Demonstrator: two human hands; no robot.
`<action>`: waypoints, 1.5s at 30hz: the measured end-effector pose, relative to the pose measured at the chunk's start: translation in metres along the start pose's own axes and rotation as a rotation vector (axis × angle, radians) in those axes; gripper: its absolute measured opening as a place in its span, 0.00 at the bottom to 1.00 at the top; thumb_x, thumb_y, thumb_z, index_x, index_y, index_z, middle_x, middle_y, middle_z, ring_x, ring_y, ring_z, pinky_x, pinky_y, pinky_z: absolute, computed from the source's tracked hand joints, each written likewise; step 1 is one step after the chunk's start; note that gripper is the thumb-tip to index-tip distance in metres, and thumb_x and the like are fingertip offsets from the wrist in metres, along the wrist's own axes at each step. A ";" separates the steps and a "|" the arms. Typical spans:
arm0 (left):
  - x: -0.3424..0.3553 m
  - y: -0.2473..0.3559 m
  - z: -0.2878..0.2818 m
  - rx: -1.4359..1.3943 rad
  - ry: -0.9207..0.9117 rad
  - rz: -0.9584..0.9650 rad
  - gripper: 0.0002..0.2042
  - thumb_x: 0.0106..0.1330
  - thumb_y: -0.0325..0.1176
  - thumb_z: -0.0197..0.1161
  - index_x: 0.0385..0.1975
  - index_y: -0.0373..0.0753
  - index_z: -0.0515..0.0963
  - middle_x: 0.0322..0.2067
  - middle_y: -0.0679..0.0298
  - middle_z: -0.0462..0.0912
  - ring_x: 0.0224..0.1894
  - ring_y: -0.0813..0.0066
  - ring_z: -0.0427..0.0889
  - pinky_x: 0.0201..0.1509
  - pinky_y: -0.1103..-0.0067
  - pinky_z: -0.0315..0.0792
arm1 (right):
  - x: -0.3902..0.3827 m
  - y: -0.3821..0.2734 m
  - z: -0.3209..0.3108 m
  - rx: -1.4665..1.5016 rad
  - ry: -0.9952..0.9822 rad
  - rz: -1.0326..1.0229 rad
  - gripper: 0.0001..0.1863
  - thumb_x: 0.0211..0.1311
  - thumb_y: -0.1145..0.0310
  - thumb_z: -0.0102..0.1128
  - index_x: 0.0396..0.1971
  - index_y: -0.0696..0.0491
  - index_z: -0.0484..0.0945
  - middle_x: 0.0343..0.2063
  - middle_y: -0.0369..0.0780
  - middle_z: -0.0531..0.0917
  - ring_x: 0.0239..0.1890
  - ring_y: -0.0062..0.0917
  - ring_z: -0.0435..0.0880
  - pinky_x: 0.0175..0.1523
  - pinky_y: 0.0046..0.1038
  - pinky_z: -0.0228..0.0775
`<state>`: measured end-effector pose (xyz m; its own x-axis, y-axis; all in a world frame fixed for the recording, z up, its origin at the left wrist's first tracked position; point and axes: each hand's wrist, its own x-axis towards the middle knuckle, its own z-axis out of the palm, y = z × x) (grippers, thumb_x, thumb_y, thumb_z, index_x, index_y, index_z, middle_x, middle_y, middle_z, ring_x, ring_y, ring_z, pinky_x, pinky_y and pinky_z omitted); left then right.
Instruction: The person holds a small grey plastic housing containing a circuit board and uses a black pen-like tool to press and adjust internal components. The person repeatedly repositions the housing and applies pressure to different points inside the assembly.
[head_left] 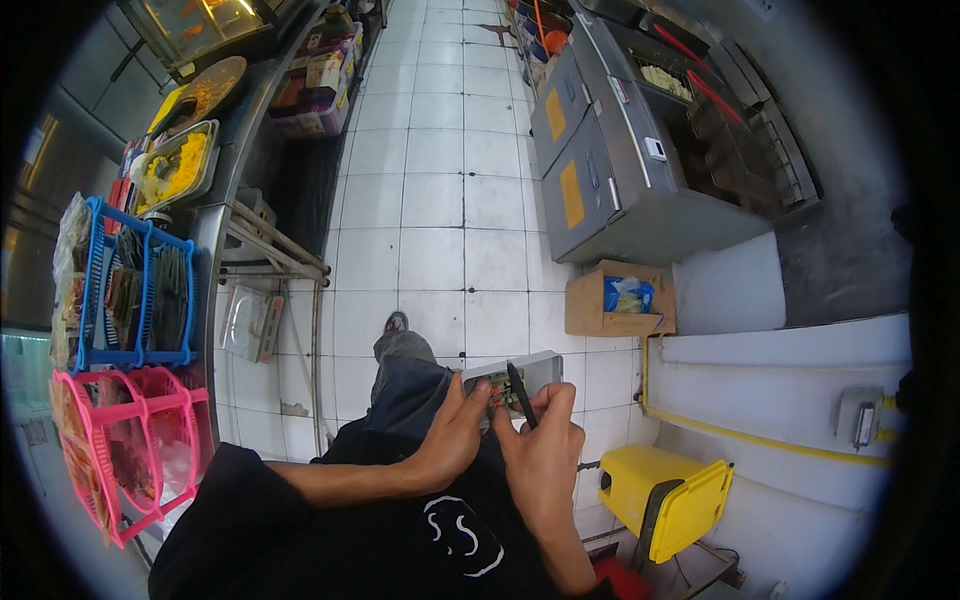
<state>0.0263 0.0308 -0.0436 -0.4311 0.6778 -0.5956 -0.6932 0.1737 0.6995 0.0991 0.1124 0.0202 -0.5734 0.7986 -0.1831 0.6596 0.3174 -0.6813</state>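
Note:
In front of my body is a small light-grey open box (543,370) with small red and metallic parts inside. My left hand (452,437) is closed on the box's left side, its thumb lying at the inner parts. My right hand (541,440) pinches a slim black pen-like tool (518,392), whose upper end rises over the box. Which exact kind of tool it is does not show. The right fingers also lie close to the box's right edge, and its underside is hidden.
Left, a metal counter carries a blue rack (140,290), a pink rack (130,440) and a tray of yellow food (180,172). Right stand a grey metal cabinet (590,150), a cardboard box (590,305) and a yellow bin (640,490). White floor tiles (430,255) run between.

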 end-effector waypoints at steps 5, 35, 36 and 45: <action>0.001 -0.003 0.001 0.058 0.008 0.070 0.20 0.79 0.44 0.42 0.60 0.36 0.60 0.54 0.56 0.71 0.56 0.72 0.69 0.59 0.75 0.65 | 0.007 -0.005 0.000 0.088 -0.042 0.071 0.21 0.55 0.76 0.67 0.40 0.57 0.61 0.20 0.53 0.79 0.26 0.49 0.84 0.27 0.41 0.72; -0.003 0.003 0.002 -0.092 0.021 -0.087 0.15 0.79 0.46 0.40 0.53 0.44 0.66 0.41 0.68 0.73 0.37 0.81 0.67 0.40 0.81 0.63 | 0.008 0.000 -0.024 0.069 -0.078 -0.116 0.09 0.59 0.74 0.64 0.36 0.62 0.83 0.26 0.46 0.83 0.23 0.24 0.79 0.31 0.26 0.69; -0.004 0.003 0.002 -0.072 0.022 -0.084 0.15 0.79 0.46 0.41 0.53 0.44 0.66 0.41 0.68 0.73 0.37 0.82 0.67 0.40 0.81 0.63 | 0.009 -0.001 -0.023 0.077 -0.086 -0.121 0.09 0.58 0.73 0.64 0.36 0.63 0.83 0.26 0.47 0.83 0.23 0.24 0.79 0.31 0.26 0.69; -0.005 0.001 0.006 0.017 -0.006 -0.044 0.16 0.79 0.47 0.41 0.54 0.45 0.65 0.40 0.69 0.72 0.36 0.83 0.66 0.38 0.82 0.63 | 0.019 0.001 -0.025 0.043 -0.114 -0.087 0.11 0.55 0.71 0.66 0.33 0.64 0.84 0.19 0.47 0.83 0.16 0.20 0.75 0.25 0.25 0.66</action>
<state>0.0313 0.0313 -0.0379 -0.3970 0.6736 -0.6234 -0.7013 0.2154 0.6795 0.1010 0.1401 0.0337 -0.6806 0.7048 -0.2000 0.5853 0.3589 -0.7271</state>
